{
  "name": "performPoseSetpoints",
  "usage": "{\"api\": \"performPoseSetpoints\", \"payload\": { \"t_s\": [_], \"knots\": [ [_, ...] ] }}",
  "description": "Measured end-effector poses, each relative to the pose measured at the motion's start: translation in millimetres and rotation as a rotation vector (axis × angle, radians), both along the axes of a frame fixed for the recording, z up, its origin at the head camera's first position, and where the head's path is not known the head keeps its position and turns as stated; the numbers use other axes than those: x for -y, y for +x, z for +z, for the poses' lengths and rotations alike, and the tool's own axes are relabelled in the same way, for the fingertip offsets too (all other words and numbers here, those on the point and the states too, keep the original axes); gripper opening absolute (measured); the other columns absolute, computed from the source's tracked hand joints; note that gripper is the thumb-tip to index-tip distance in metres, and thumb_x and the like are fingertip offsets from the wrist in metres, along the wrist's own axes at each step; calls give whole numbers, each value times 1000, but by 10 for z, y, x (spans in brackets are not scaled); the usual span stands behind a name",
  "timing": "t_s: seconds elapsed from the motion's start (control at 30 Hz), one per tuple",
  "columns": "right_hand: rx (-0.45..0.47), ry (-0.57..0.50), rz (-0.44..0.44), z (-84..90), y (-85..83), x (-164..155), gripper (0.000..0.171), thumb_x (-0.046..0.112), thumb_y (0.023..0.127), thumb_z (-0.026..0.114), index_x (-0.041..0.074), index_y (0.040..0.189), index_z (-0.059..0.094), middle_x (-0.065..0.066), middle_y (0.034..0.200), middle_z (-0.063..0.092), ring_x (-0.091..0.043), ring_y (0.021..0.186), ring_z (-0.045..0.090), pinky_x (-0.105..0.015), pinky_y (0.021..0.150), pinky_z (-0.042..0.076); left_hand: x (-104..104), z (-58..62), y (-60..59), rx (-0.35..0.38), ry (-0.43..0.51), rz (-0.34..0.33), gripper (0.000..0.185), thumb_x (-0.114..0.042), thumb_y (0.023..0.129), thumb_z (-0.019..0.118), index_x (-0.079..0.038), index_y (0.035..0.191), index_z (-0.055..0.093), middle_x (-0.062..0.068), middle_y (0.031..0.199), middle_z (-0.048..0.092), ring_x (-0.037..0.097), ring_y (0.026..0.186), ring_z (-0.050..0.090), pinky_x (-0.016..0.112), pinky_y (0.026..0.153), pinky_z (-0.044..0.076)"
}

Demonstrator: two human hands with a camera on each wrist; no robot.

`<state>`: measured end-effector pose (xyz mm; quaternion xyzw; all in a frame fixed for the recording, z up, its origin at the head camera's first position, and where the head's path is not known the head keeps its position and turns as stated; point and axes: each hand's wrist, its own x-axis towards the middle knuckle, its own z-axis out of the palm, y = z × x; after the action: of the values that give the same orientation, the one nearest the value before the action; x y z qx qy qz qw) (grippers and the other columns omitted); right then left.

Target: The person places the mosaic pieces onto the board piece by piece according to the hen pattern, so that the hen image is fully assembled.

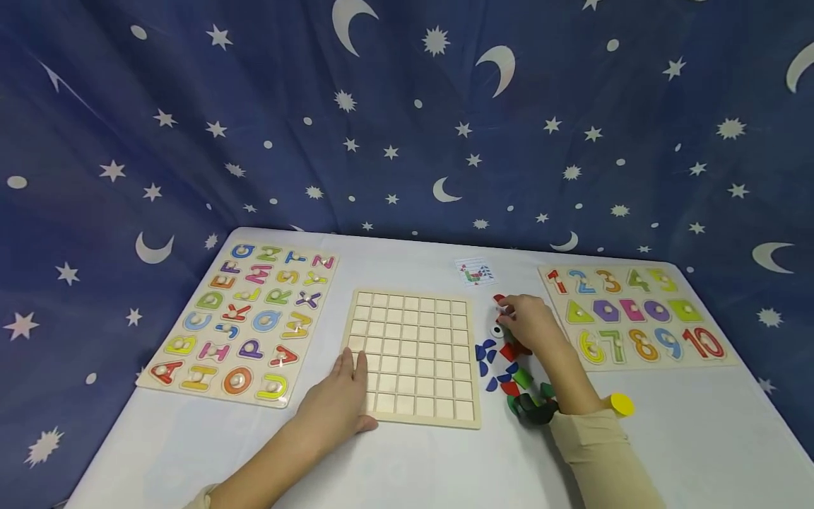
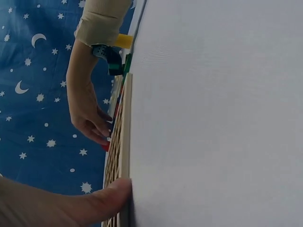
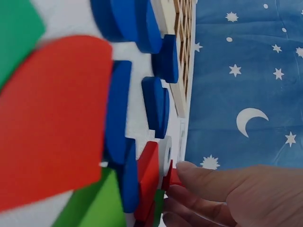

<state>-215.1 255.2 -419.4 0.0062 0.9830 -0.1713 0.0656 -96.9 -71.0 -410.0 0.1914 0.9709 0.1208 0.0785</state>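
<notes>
Two hands engaged: left hand flat on grid board, right hand pinching red piece. Light, rigid, smooth; grip by edges.

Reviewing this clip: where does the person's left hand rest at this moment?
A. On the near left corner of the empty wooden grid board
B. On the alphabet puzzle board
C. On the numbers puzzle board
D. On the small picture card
A: in the head view the left hand lies flat with straight fingers on the near left corner of the empty grid board, while the right hand pinches a red piece among the loose pieces.
</notes>
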Motion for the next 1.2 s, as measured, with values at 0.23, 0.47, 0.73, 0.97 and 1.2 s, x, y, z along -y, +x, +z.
{"api": "performPoseSetpoints", "payload": {
  "t_s": [0.23, 0.47, 0.73, 0.97, 1.2],
  "knots": [
    [-33, 6, 9, -27, 9, -1, 28, 9, 86, 68, 4, 114, 68, -17, 104, 66, -28, 92, 61, -43, 89, 55, -15, -95, 44, -58, -20, 104, 102, -50, 64, 80, 14, 134, 42, 39, 136, 41, 47, 124, 49, 48, 84, 56],
    [-67, 25, 19, -37, 32, -8, 20, 7, 85, 69, 4, 104, 71, -16, 99, 68, -28, 87, 58, -45, 90, 53, -42, -147, 80, -74, -9, 127, 100, -53, 66, 77, 18, 130, 45, 38, 134, 45, 43, 116, 57, 46, 83, 56],
    [-79, 43, 35, -31, 1, 45, 18, 7, 83, 71, 3, 101, 71, -14, 92, 69, -26, 81, 57, -42, 85, 55, 64, -44, 40, -20, -50, 89, 97, -48, 66, 81, 16, 131, 46, 35, 135, 45, 44, 110, 60, 48, 82, 56],
    [-10, 41, 44, 2, -67, 76, 16, 11, 83, 73, 1, 96, 70, -12, 86, 68, -23, 76, 57, -38, 78, 57, 148, 29, -42, 36, -83, 70, 104, -47, 63, 84, 16, 133, 42, 34, 141, 40, 41, 127, 48, 49, 92, 52],
    [87, 41, -14, 65, -108, 85, 15, 11, 81, 74, 2, 92, 69, -13, 86, 66, -24, 77, 56, -35, 73, 55, 94, 112, -144, 91, -196, 46, 110, -52, 60, 84, 18, 134, 40, 35, 143, 36, 40, 134, 40, 50, 90, 53]
  ]
}}
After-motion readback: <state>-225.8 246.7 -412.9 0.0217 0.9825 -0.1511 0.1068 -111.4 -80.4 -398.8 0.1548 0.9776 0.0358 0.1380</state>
